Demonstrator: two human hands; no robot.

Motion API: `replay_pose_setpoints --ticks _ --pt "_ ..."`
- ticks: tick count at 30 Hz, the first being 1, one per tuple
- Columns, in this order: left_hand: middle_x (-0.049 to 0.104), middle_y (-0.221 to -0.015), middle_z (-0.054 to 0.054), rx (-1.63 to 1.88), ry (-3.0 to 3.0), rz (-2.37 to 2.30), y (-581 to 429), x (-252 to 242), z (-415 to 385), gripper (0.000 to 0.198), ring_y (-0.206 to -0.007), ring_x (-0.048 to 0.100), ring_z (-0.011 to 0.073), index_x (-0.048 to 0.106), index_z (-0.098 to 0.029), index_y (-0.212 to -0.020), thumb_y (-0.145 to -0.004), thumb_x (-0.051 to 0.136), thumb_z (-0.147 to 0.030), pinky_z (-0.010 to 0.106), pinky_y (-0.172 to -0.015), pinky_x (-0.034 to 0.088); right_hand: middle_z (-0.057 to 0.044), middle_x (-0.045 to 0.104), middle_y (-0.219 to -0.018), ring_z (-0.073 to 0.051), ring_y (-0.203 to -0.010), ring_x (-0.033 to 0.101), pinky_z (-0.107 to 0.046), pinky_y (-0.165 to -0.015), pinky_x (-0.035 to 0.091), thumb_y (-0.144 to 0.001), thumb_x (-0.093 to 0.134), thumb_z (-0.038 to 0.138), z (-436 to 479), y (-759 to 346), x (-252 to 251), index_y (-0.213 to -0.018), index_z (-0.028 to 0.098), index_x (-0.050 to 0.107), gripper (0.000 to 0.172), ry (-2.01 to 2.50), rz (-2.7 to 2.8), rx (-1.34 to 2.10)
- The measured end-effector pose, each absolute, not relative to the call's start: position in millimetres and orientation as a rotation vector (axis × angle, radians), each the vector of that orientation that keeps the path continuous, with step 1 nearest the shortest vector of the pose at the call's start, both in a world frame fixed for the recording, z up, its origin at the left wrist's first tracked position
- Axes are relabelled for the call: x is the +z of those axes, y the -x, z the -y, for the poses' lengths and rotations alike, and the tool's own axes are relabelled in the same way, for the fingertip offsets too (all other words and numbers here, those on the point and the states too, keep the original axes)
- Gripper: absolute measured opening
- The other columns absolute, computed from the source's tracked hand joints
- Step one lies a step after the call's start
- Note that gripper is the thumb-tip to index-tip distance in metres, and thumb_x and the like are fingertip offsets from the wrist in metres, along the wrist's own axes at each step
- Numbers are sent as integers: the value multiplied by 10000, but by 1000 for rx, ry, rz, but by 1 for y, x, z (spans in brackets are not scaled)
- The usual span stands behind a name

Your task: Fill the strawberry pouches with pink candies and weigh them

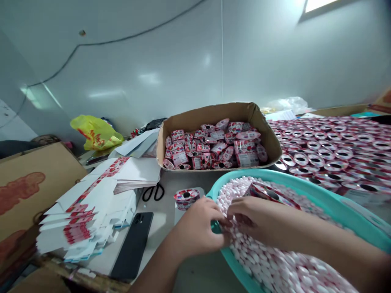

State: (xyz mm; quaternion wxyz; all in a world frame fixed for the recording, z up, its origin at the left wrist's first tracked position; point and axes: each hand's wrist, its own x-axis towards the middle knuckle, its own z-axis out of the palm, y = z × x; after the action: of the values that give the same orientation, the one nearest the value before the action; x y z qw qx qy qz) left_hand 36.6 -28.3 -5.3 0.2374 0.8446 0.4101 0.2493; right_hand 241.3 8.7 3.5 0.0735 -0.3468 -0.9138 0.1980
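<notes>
A teal plastic basin (227, 179) is filled with small pale pink, candy-like pieces (259, 254). My left hand (201, 224) is curled over its near-left rim, thumb and fingers on either side of the edge. Inside, my right hand (252, 213) dips among the pieces with its fingers bent down; the fingertips are partly hidden, so what they hold cannot be seen. Behind the right wrist, a printed oval container (269, 191) with a dark hole on top lies on the pieces. Another such container (186, 198) stands just beyond my left hand.
A cardboard box (210, 112) of printed packs stands behind the basin. Rows of open oval containers (332, 152) fill the right side. To the left are a black phone (132, 244), scissors (153, 192), stacked printed card sheets (91, 207), a yellow bag (96, 132) and a large carton (36, 183).
</notes>
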Motion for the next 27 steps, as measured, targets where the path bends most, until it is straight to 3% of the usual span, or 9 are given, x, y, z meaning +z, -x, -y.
replay_pose_setpoints --ticks 6,10,15,20,23,27 --pt "763 -848 15 595 -2292 -1195 -40 1 27 171 -878 651 194 795 -240 -802 -748 656 -157 292 -815 438 -19 668 -795 -138 -683 527 -272 -609 311 -782 522 122 -6 -244 15 -791 193 609 113 990 2761 650" --pt "784 -895 28 319 -2395 -1236 -49 22 24 282 -857 667 217 806 -254 -878 -725 605 -129 296 -724 419 5 619 -726 -118 -612 477 -264 -554 273 -758 576 169 -6 -247 17 -763 194 567 27 1032 2791 584" --pt "791 -872 36 129 -2351 -1359 -59 35 16 325 -842 688 225 805 -237 -875 -668 596 -98 284 -687 428 14 600 -697 -110 -591 482 -253 -537 271 -742 575 165 -7 -246 18 -774 192 575 41 1130 2787 572" --pt "788 -894 21 485 -2141 -1230 -34 22 1 160 -862 699 187 799 -213 -867 -760 687 -255 240 -726 480 26 570 -687 -110 -592 467 -256 -538 259 -703 586 164 -7 -248 17 -775 196 543 90 1133 2766 569" --pt "786 -939 53 758 -1952 -1392 -5 14 -8 267 -872 709 210 790 -191 -937 -787 721 -401 279 -762 526 26 557 -693 -111 -603 456 -257 -555 269 -692 558 134 -6 -249 19 -779 201 528 113 1105 2797 617" --pt "787 -944 113 1107 -1758 -1660 33 -1 -21 394 -848 718 237 769 -135 -1014 -778 730 -447 326 -754 562 0 597 -756 -122 -660 490 -259 -606 302 -721 530 105 -6 -248 21 -772 192 521 102 1085 2812 671"
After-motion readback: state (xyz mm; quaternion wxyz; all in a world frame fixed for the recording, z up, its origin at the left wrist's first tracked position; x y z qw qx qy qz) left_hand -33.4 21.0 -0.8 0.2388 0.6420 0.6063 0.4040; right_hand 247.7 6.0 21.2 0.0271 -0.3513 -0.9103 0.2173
